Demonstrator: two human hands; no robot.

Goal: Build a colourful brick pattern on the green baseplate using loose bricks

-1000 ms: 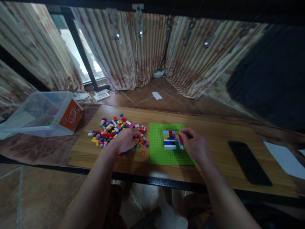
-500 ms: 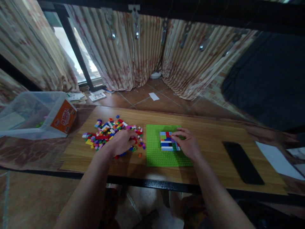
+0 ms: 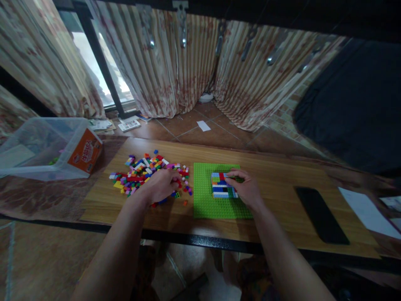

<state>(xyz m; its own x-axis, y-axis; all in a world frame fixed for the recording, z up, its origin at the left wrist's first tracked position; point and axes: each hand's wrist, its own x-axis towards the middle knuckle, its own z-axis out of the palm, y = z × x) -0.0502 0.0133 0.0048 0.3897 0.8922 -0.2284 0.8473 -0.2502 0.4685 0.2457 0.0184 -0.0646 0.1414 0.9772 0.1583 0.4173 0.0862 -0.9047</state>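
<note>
Right hand (image 3: 246, 190) was at brick block (image 3: 221, 190) on green baseplate (image 3: 203, 209), left hand (image 3: 159, 184) over loose bricks (image 3: 134, 180). Couldn't tell if either's fingers gripped anything. Likely placing step; next called for stud alignment.

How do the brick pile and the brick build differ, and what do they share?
The brick pile lies scattered and jumbled, while the brick build forms a compact, roughly rectangular block. The pile rests on the wooden board; the build sits on the green baseplate. The pile spreads wider than the build. Both mix many colours.
</note>
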